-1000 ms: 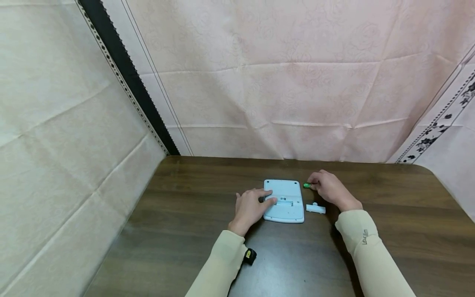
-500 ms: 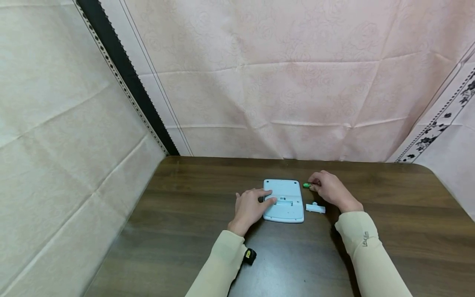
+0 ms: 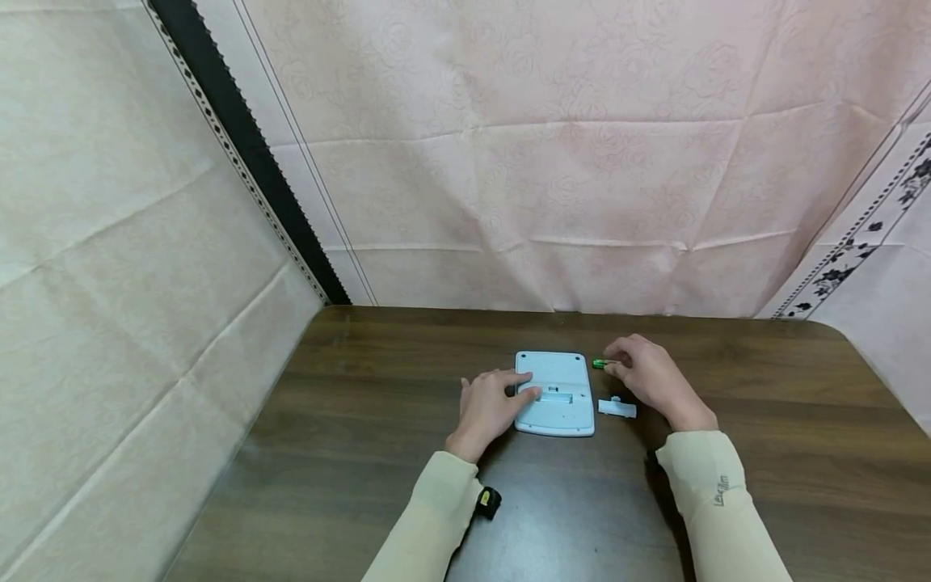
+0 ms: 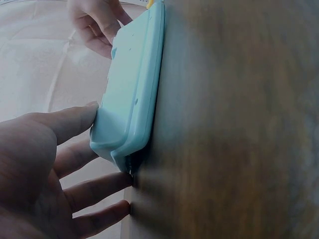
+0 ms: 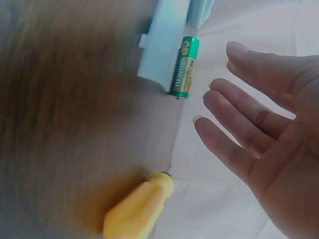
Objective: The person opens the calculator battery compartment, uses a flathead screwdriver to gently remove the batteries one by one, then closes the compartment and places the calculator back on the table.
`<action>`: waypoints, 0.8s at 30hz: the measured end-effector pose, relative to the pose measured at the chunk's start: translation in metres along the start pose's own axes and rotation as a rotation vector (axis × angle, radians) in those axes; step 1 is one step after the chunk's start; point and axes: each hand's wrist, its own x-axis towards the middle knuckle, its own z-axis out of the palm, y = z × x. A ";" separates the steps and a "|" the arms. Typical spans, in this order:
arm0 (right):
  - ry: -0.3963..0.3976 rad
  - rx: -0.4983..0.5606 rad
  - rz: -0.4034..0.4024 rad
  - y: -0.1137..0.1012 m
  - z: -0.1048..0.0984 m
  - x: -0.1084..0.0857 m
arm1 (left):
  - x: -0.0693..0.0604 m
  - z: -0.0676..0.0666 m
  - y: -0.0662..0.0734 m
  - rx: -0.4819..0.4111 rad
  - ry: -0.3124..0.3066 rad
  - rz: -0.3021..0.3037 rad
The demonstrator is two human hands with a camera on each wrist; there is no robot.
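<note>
In the head view, a light-blue calculator-like device [image 3: 555, 416] lies back side up on the table, its small compartment uncovered. My left hand [image 3: 486, 406] is at its left side, thumb and index finger on its back. In the left wrist view that hand's other fingers [image 4: 102, 189] are extended near the table. A green and gold battery [image 5: 185, 68] lies right of the device. My right hand [image 3: 650, 378] is just beside it; in the right wrist view its loosely bent fingers are apart from the battery. Below the battery rests the light-blue battery cover [image 3: 617, 407].
The brown wooden table [image 3: 378, 453] runs back to a pale cloth [image 3: 625, 178]. In the right wrist view, a rounded yellow object [image 5: 142, 206] lies on the table; its kind is unclear.
My right wrist and forearm have turned slightly, while the right fingertips stay close to the battery. My left hand, the device and the cover look almost unmoved.
</note>
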 end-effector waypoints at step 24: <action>-0.248 0.004 0.099 -0.008 -0.004 -0.015 | -0.001 -0.001 0.001 -0.010 0.004 0.004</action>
